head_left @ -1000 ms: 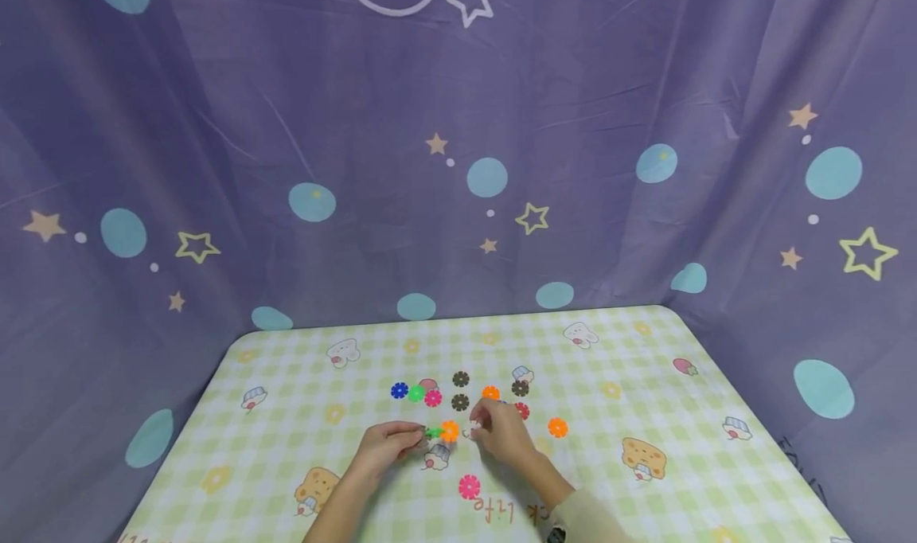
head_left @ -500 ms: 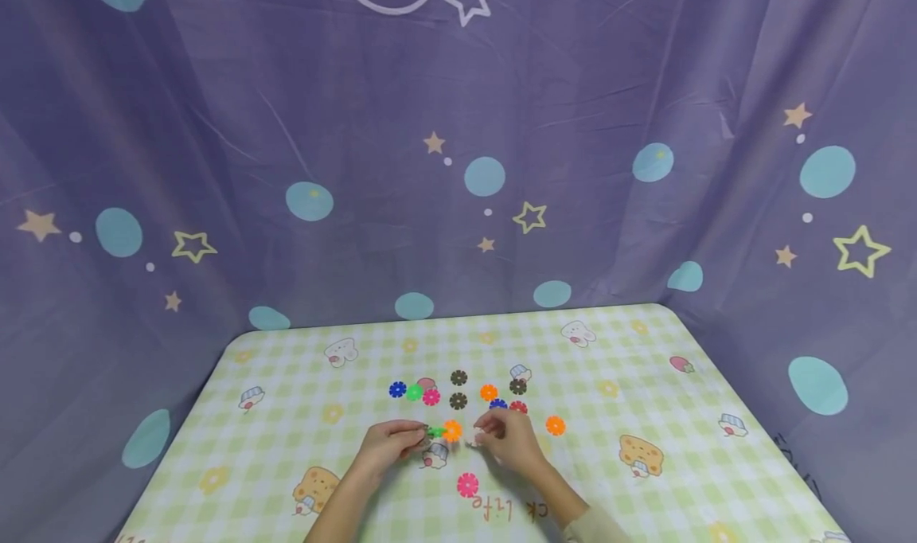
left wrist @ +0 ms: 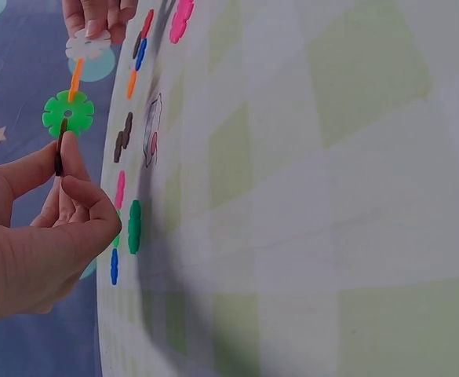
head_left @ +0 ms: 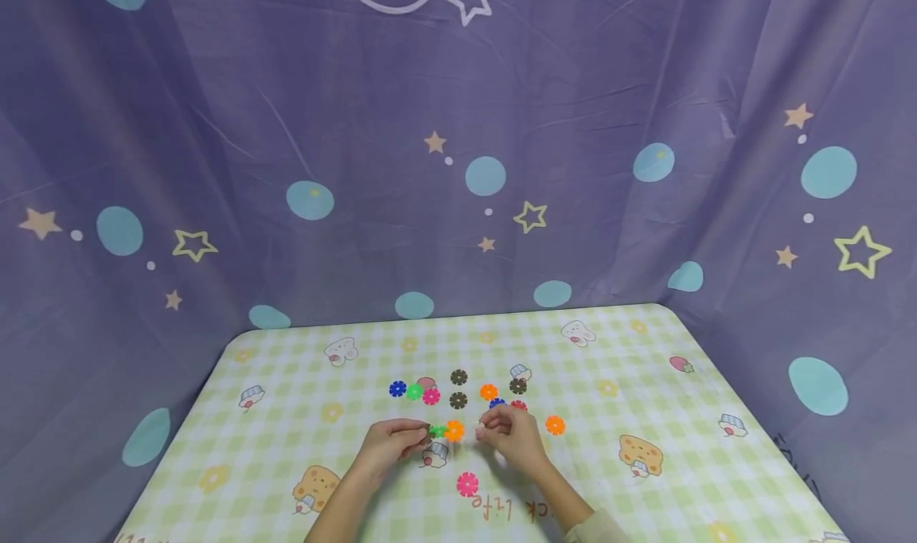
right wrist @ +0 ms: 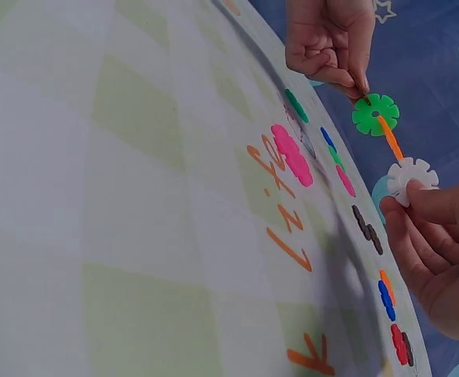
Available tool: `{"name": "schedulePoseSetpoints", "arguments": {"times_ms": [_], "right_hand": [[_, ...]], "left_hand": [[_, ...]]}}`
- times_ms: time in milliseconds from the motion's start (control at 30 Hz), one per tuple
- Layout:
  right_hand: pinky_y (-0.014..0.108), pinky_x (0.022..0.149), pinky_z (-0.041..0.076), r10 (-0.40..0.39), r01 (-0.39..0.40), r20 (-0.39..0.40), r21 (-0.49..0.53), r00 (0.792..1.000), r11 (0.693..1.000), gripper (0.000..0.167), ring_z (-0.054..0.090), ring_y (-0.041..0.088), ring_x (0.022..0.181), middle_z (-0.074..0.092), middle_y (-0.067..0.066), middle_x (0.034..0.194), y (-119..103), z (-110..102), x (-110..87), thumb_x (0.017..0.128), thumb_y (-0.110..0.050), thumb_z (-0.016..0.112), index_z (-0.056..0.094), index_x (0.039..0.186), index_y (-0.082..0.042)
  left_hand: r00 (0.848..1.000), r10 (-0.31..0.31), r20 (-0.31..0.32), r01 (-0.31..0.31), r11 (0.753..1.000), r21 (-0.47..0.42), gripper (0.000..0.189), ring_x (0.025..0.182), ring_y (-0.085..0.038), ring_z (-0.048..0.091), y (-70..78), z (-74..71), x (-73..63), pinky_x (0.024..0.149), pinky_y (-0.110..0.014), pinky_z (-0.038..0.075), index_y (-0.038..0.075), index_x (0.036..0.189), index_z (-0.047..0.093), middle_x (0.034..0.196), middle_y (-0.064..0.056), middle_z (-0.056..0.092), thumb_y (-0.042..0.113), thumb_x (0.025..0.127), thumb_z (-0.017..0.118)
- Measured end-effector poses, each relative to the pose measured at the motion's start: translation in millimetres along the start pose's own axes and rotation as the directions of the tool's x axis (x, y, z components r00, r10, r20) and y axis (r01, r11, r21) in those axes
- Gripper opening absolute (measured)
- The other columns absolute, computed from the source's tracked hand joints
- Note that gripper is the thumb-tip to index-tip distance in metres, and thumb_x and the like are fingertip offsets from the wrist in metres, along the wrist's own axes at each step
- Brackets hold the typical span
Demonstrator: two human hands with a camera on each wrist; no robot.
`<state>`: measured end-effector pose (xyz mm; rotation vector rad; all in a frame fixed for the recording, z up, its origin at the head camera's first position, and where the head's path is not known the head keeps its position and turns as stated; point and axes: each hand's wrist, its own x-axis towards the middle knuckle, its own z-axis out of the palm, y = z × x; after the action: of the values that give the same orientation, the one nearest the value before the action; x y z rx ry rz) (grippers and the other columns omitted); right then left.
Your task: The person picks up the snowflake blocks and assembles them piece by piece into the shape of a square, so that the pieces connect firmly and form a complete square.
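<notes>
My left hand [head_left: 387,446] pinches a dark brown notched plastic disc [left wrist: 59,153] by its edge, between thumb and fingertips. Joined to that disc is a bright green disc [left wrist: 68,114], and an orange disc [head_left: 454,431] sticks out from the green one's far side. A white disc [right wrist: 412,179] is pinched between the thumb and fingers of my right hand [head_left: 516,439]. In both wrist views the white disc meets the orange one's edge; whether its slot is engaged I cannot tell. Both hands hold the row above the table.
Behind the hands lie loose discs: blue [head_left: 397,388], green [head_left: 414,392], pink [head_left: 431,396], brown [head_left: 458,377], orange [head_left: 489,392] and red [head_left: 519,408]. Another orange disc [head_left: 555,425] lies right, a pink disc [head_left: 467,484] in front. A darker green disc [left wrist: 135,226] lies near my left hand.
My right hand has turned and drawn slightly right, keeping the white disc in its fingers. The orange end of the row in my left hand has shifted slightly right.
</notes>
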<state>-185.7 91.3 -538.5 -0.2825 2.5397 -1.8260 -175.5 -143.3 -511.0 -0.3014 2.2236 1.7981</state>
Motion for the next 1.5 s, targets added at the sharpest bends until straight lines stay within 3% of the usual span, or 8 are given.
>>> {"name": "schedulePoseSetpoints", "arguments": {"times_ms": [733, 967, 1200, 1500], "right_hand": [[0.017, 0.065, 0.056, 0.047, -0.045, -0.012, 0.097, 0.999, 0.994, 0.019, 0.065, 0.005, 0.067, 0.072, 0.016, 0.082, 2, 0, -1.3, 0.076, -0.008, 0.078, 0.066, 0.087, 0.001], [0.018, 0.067, 0.057, 0.055, -0.055, 0.0, 0.098, 0.998, 0.994, 0.018, 0.068, 0.007, 0.07, 0.072, 0.013, 0.084, 0, 2, -4.6, 0.077, -0.009, 0.078, 0.066, 0.089, -0.001], [0.014, 0.068, 0.055, 0.076, -0.069, -0.063, 0.105, 0.995, 0.992, 0.019, 0.068, 0.008, 0.071, 0.072, 0.016, 0.086, -5, 1, -5.7, 0.078, -0.008, 0.077, 0.066, 0.09, 0.001], [0.018, 0.067, 0.056, 0.026, -0.021, -0.05, 0.108, 0.998, 0.994, 0.015, 0.069, 0.02, 0.071, 0.07, 0.024, 0.086, -31, -4, -13.9, 0.079, 0.002, 0.073, 0.064, 0.088, 0.008]], "left_hand": [[1.0, -0.025, 0.003, 0.025, 1.0, -0.012, 0.028, 0.064, -0.008, 0.057, 3.2, 1.5, -2.2, 0.057, -0.021, 0.043, -0.003, 0.108, 0.069, 0.084, -0.002, 0.075, 0.014, 0.085, 0.071], [1.0, -0.021, 0.016, 0.022, 0.999, -0.049, 0.029, 0.067, -0.005, 0.065, 3.0, 2.8, -3.0, 0.056, -0.019, 0.043, -0.005, 0.108, 0.068, 0.086, -0.003, 0.075, 0.012, 0.085, 0.071], [0.999, -0.012, 0.031, 0.014, 0.998, -0.065, 0.03, 0.069, -0.006, 0.068, 4.8, 0.6, -4.9, 0.056, -0.019, 0.043, -0.006, 0.109, 0.068, 0.088, -0.005, 0.075, 0.012, 0.085, 0.071], [0.998, -0.019, 0.055, 0.022, 0.998, -0.056, 0.03, 0.067, -0.006, 0.063, 4.4, -0.2, -3.3, 0.058, -0.021, 0.044, -0.005, 0.109, 0.068, 0.087, -0.005, 0.075, 0.013, 0.086, 0.07]]}}
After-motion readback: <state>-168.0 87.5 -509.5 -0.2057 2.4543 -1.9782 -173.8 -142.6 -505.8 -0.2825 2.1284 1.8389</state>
